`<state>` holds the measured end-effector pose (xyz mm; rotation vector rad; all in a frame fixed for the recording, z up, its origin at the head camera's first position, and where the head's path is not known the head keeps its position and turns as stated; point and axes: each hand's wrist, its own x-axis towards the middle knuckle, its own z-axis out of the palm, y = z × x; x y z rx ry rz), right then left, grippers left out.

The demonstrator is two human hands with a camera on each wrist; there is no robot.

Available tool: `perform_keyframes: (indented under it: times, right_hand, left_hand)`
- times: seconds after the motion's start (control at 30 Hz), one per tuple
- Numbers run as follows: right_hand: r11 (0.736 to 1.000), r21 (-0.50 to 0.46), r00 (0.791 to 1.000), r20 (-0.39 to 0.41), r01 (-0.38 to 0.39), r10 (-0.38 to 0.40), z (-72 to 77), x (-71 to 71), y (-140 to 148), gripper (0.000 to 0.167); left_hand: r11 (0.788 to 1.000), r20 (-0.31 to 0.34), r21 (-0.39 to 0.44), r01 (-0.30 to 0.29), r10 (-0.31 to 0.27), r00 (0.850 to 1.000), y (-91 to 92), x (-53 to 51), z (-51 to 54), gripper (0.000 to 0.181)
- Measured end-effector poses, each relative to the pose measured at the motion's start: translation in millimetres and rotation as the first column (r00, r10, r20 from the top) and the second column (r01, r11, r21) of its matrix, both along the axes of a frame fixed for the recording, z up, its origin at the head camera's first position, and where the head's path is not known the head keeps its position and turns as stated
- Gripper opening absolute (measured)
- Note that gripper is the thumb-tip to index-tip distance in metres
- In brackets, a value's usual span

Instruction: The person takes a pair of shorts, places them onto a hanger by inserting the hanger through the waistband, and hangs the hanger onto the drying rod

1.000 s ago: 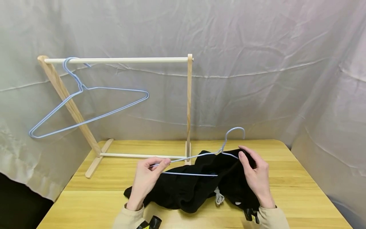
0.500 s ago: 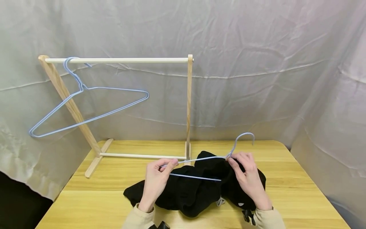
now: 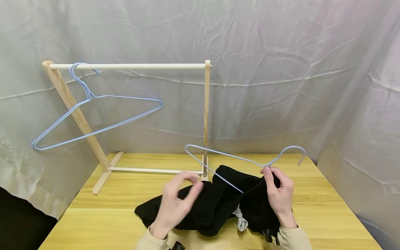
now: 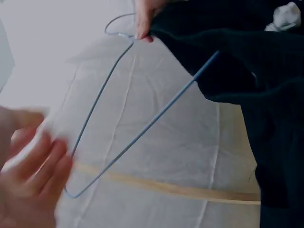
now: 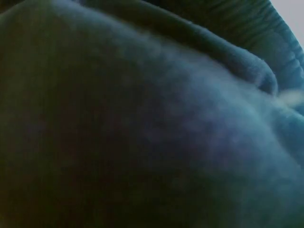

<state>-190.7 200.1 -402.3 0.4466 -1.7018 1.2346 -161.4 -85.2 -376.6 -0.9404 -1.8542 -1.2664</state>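
Observation:
In the head view, my right hand pinches a light-blue wire clothes hanger just below its hook, together with the edge of a black garment. One end of the hanger is inside the garment; the other sticks out to the left, tilted up. A knotted grey drawstring hangs from the garment's front. My left hand is in front of the cloth, fingers loosely curved, nothing in them. In the left wrist view that hand is blurred beside the free hanger end. Dark cloth fills the right wrist view.
A wooden rack stands at the back left of the wooden table. Overlapping blue hangers hang from its rail towards the left. Grey curtain encloses the back and sides.
My left hand has let go of the hanger's left end, which has swung upward. The hook has shifted right. My right hand moved left to the hanger's neck, then back right with it.

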Motion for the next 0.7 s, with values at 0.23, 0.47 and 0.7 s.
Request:
perform_keyframes:
  times: [0.23, 0.47, 0.7]
  right_hand:
    - [0.998, -0.062, 1.000, -0.019, 0.006, -0.007, -0.6, -0.5, 2, 0.015]
    - [0.997, -0.080, 0.998, -0.058, 0.008, -0.012, 0.9, -0.6, 2, 0.014]
    - [0.993, -0.113, 0.995, -0.089, 0.027, -0.037, 1.7, -1.4, 2, 0.013]
  left_hand:
    - [0.707, 0.447, -0.565, 0.425, -0.170, 0.878, 20.7, 19.0, -7.5, 0.037]
    - [0.503, 0.550, -0.772, 0.389, 0.221, 0.806, 34.4, 31.4, -17.4, 0.065]
    - [0.476, 0.520, -0.810, 0.342, 0.316, 0.793, 32.9, 36.2, -14.1, 0.038]
